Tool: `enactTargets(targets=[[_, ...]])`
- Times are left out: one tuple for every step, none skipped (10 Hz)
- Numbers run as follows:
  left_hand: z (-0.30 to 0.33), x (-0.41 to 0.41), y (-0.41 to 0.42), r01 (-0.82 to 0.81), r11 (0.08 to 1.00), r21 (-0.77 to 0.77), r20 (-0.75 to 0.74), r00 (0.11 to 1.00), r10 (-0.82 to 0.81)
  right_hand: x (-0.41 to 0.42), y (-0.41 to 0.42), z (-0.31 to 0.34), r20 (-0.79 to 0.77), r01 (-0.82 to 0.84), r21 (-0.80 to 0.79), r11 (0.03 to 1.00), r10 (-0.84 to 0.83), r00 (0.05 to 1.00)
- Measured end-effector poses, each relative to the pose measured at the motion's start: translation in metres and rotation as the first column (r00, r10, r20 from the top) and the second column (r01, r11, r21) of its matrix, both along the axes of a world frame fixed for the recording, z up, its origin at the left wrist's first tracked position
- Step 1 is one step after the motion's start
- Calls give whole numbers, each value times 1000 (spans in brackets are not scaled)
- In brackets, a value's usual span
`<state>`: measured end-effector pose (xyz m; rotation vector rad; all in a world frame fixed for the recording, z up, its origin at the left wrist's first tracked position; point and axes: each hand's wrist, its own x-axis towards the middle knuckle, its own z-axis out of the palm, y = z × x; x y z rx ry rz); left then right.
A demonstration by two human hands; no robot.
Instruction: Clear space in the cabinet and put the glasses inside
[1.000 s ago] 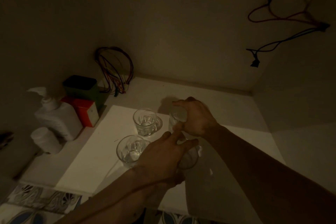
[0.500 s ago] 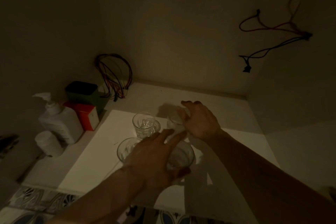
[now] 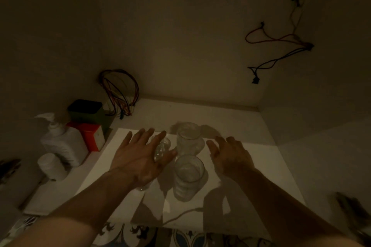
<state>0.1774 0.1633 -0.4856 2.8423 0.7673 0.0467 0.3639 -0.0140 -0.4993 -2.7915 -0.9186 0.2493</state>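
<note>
Both hands have let go and spread. Left hand (image 3: pixel 140 158), fingers wide, hovers over a small glass (image 3: pixel 161 147); two tall tumblers (image 3: pixel 188 176) stand grouped on the cabinet shelf (image 3: pixel 261 158); right hand (image 3: pixel 230 156) hangs loose, empty.

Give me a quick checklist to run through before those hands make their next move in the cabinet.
1. Both hands free: ok. The left hand and right hand have spread fingers and grip nothing.
2. Tall clear glass at the back upright on the white shelf board: ok.
3. Tall clear glass in front upright: ok.
4. Small clear patterned glass steady: cannot tell, the left hand covers most of it.
5. Another glass under the left palm: cannot tell.
6. White pump bottle and red box kept aside at the left: ok.
</note>
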Motion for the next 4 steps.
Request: enactTargets(targets=[[-2, 5, -7, 13, 1000, 15, -47, 999, -12, -11, -1, 0, -10, -12, -28, 1000, 12, 1000], [-3, 5, -11, -3, 1000, 7, -50, 999, 3, -17, -2, 7, -29, -34, -60, 998, 33, 999], [4, 1, -17, -14, 1000, -3, -58, 998, 14, -23, -10, 14, -1, -66, -118, 991, 67, 998], [13, -14, -30, -17, 999, -31, -74, 997, 14, -42, -23, 24, -17, -63, -147, 987, 61, 998]])
